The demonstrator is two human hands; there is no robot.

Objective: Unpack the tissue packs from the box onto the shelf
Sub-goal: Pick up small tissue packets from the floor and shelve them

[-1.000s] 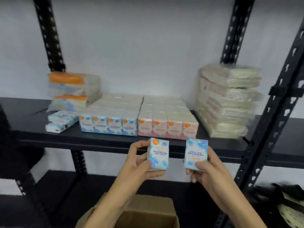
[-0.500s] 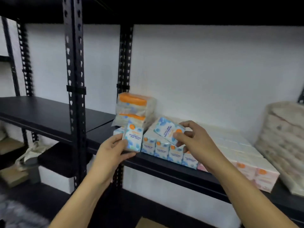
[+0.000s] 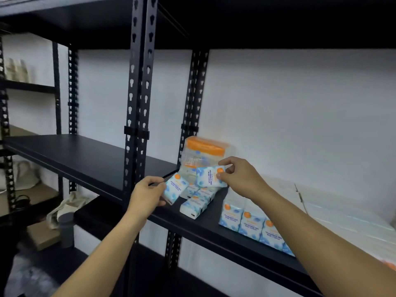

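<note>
- Much looks done: a row of blue tissue packs (image 3: 250,221) stands on the shelf (image 3: 205,224) to the right, with a few loose packs (image 3: 194,205) lying flat near its left end.
- Two packs are not yet set down (the box is out of view, so what remains in it cannot be told).
- The left hand (image 3: 145,195) curls its fingers (image 3: 155,182) round the left pack (image 3: 174,188), tilted, just above the shelf edge.
- The right hand (image 3: 240,179) pinches the right pack (image 3: 211,176) by its end, over the loose packs.
</note>
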